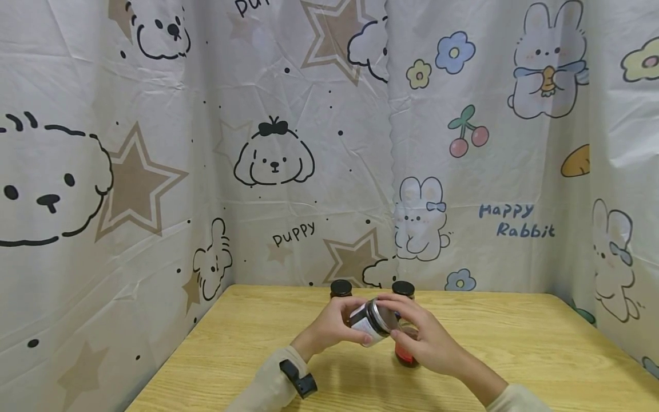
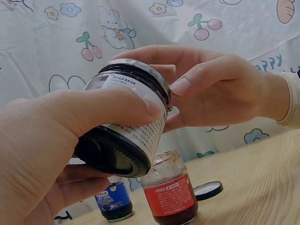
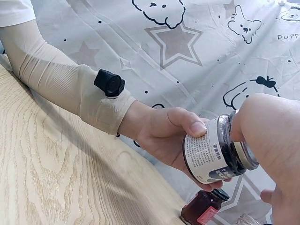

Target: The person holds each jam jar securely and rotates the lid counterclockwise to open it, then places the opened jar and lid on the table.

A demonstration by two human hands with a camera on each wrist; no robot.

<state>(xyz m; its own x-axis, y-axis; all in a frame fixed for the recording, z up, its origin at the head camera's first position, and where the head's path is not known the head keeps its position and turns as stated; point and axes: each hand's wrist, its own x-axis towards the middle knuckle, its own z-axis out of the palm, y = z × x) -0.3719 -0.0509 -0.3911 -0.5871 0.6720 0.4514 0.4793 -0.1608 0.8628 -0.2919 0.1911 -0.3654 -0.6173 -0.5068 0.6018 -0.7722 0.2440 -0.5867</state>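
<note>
My left hand [image 1: 329,327] grips a glass jar [image 2: 133,105] of dark contents with a white printed label, held tilted above the table. Thumb and fingers wrap its sides, and its dark base faces the left wrist camera. My right hand [image 1: 429,337] holds the silver lid [image 3: 245,152] at the jar's mouth, thumb and fingers around the rim. The lid sits on the jar; how tightly, I cannot tell. Below the hands stands an uncovered jar [image 2: 171,197] with a red label, and a loose lid [image 2: 208,190] lies beside it.
Two black-capped jars stand farther back, one on the left [image 1: 341,288] and one on the right [image 1: 403,289]. A blue-labelled jar [image 2: 114,201] shows in the left wrist view. The wooden table [image 1: 237,332] meets printed curtains [image 1: 278,229] on its far and side edges.
</note>
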